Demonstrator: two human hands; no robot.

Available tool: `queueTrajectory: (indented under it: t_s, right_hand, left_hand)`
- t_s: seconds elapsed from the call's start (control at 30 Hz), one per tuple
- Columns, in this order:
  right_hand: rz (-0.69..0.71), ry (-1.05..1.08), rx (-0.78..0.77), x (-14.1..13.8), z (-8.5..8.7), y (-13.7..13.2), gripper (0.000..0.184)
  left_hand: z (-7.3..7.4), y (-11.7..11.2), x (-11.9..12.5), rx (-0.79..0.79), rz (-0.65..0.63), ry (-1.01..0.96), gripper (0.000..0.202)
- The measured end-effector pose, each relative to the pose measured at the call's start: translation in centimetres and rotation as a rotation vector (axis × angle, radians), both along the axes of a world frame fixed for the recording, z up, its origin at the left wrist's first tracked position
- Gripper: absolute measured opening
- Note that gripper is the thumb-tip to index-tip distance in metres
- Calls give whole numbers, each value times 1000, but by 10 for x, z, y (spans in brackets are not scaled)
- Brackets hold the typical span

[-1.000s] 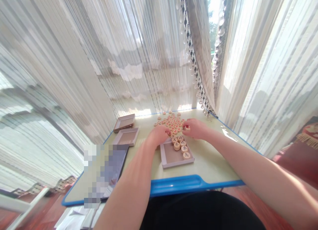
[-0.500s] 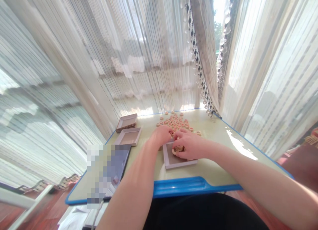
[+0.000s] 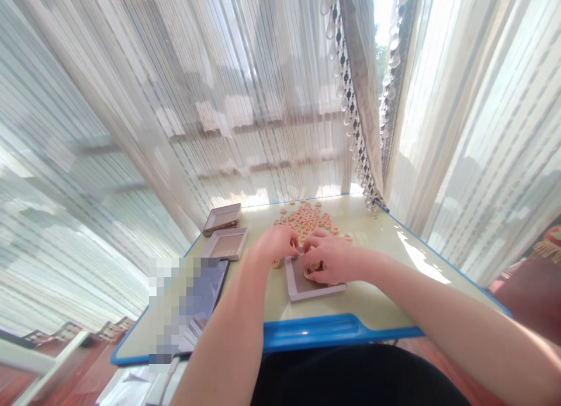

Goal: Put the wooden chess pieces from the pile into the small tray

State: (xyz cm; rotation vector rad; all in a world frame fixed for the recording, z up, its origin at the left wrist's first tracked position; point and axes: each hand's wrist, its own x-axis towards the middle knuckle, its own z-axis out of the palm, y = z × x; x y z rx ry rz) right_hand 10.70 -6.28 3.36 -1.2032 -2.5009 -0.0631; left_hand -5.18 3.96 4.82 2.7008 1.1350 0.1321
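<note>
Round wooden Chinese chess pieces [image 3: 311,218] with red and dark markings lie in a loose heap toward the back of the table. In front of the heap rests a shallow white-rimmed box [image 3: 291,286] with a brown inside. My right hand [image 3: 335,259] reaches over the box, its fingers curled around several pieces [image 3: 310,273] in it. By the box's back left corner, my left hand [image 3: 279,243] is bent with thumb and fingers apart; no piece shows between them. One piece [image 3: 276,264] lies on the table just below that hand, left of the box.
Two more shallow boxes, one behind [image 3: 222,218] and one nearer [image 3: 225,244], sit at the back left. A dark flat object [image 3: 219,283], partly pixelated, lies left of my forearm. The table [image 3: 381,301] has a blue edge; sheer curtains [image 3: 272,90] hang behind it.
My left hand has moved slightly left and toward me, away from the heap, uncovering the piece left of the box. The right hand stays on its pieces. The view has shifted slightly.
</note>
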Motion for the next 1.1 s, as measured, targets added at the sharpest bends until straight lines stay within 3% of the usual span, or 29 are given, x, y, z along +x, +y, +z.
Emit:
queueTrajectory:
  t_s: [0.43,1.1]
  right_hand:
    - [19,-23,-10,2,1,2,11]
    - [-99,-8,-78,1,0,5,10]
  left_hand:
    - [1,-5,8,112,67,31,10]
    - [2,-8,12,88,101,32,19]
